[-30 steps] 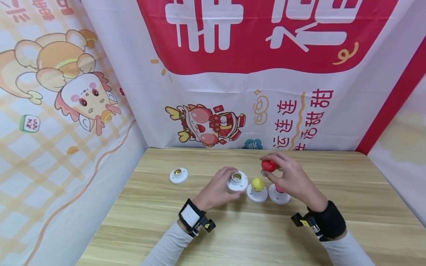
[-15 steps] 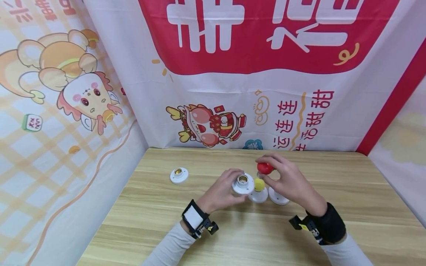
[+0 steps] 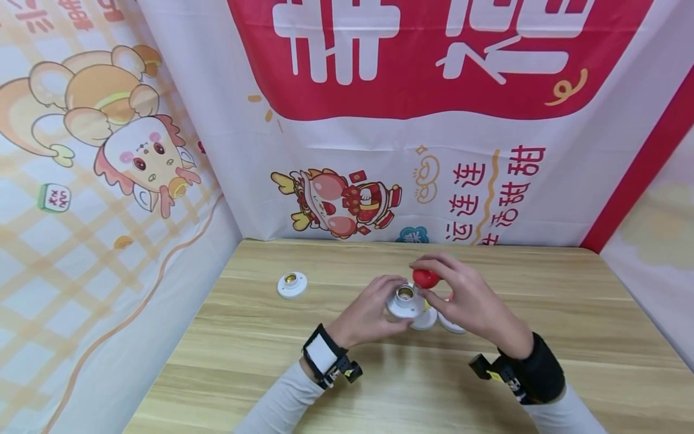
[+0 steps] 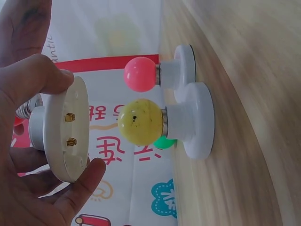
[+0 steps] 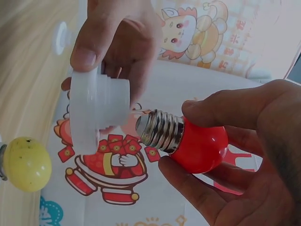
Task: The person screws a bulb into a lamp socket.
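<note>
My left hand (image 3: 371,316) grips a round white lamp holder (image 3: 406,308) by its rim, raised off the table. Its brass-lined opening faces up, and the underside with two brass screws shows in the left wrist view. My right hand (image 3: 468,298) pinches a red bulb (image 5: 202,148) between thumb and fingers. The bulb's silver screw base (image 5: 162,129) points at the holder's mouth, slightly tilted, with a small gap in the right wrist view. Just beyond the hands, a yellow bulb (image 4: 141,122) and a pink bulb (image 4: 141,74) stand upright in white holders.
Another white lamp holder (image 3: 291,286), without a bulb, lies at the left on the wooden table (image 3: 244,367). A green bulb (image 4: 164,142) is partly hidden behind the yellow one. A printed cloth (image 3: 347,144) hangs along the table's back edge.
My left hand has carried the lamp holder to the right, now partly covering the yellow bulb. My right hand has brought the red bulb left and slightly down, close to the holder's opening.
</note>
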Demonstrator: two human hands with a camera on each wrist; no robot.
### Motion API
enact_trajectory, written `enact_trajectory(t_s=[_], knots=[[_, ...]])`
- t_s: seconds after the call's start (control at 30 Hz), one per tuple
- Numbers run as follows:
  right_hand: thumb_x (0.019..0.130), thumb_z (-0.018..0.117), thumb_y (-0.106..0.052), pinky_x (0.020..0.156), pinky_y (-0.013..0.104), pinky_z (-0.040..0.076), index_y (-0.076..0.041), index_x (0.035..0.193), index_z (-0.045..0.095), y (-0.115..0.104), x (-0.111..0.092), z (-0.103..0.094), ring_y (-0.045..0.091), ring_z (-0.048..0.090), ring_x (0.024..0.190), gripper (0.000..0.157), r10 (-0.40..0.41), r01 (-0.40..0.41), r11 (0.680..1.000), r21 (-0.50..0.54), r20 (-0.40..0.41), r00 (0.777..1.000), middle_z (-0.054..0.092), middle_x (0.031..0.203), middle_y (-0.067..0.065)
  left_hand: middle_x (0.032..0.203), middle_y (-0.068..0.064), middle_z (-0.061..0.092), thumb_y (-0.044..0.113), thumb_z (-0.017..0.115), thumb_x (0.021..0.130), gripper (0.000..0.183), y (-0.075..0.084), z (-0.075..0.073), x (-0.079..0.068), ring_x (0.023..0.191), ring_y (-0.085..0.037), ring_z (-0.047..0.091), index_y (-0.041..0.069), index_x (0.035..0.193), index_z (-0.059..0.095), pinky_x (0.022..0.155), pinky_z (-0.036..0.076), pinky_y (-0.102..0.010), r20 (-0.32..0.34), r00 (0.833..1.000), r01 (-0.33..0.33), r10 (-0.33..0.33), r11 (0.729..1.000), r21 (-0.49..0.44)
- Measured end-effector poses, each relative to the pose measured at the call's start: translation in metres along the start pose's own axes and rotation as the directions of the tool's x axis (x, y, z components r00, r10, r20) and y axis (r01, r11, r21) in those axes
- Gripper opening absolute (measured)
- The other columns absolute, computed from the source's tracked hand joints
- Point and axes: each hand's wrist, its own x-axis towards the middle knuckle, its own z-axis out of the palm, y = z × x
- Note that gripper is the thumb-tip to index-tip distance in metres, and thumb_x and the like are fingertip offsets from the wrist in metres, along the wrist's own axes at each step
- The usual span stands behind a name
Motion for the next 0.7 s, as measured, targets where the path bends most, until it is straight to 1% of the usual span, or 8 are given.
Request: enact_trajectory(t_s=[0.23, 0.47, 0.7], knots=[[0.077, 0.080, -0.014, 0.085, 0.038, 0.057, -0.015, 0.125, 0.061, -0.0005, 0.0001, 0.0014, 0.020, 0.058, 0.108, 0.053, -0.020, 0.020, 1.000, -0.006, 0.014, 1.000, 0.057, 0.127, 0.006, 0.139, 0.000, 0.046, 0.042, 0.074, 0.080, 0.073, 0.0008, 0.0027, 0.0030, 0.125, -0.006, 0.040, 0.013, 0.140, 0.045, 0.104, 0.041, -0.024, -0.002, 1.000, -0.028, 0.028, 1.000, -0.006], [0.077, 0.078, -0.009, 0.088, 0.041, 0.055, -0.016, 0.128, 0.059, 0.0012, -0.0016, 0.0048, 0.021, 0.055, 0.112, 0.054, -0.037, 0.037, 0.999, -0.007, 0.032, 0.999, 0.055, 0.130, 0.007, 0.140, 0.000, 0.046, 0.043, 0.074, 0.081, 0.075, 0.0031, 0.0040, 0.0039, 0.126, -0.010, 0.042, 0.012, 0.142, 0.043, 0.104, 0.043, -0.028, 0.009, 0.999, -0.036, 0.036, 0.999, 0.009], [0.079, 0.074, -0.008, 0.092, 0.046, 0.053, -0.018, 0.130, 0.058, 0.0013, -0.0033, 0.0069, 0.023, 0.051, 0.119, 0.055, -0.021, 0.022, 1.000, -0.013, 0.060, 0.998, 0.052, 0.135, 0.006, 0.140, 0.000, 0.046, 0.044, 0.073, 0.082, 0.076, 0.0030, 0.0059, 0.0046, 0.125, -0.011, 0.042, 0.013, 0.144, 0.041, 0.104, 0.043, -0.029, 0.015, 0.999, -0.036, 0.036, 0.999, 0.001]])
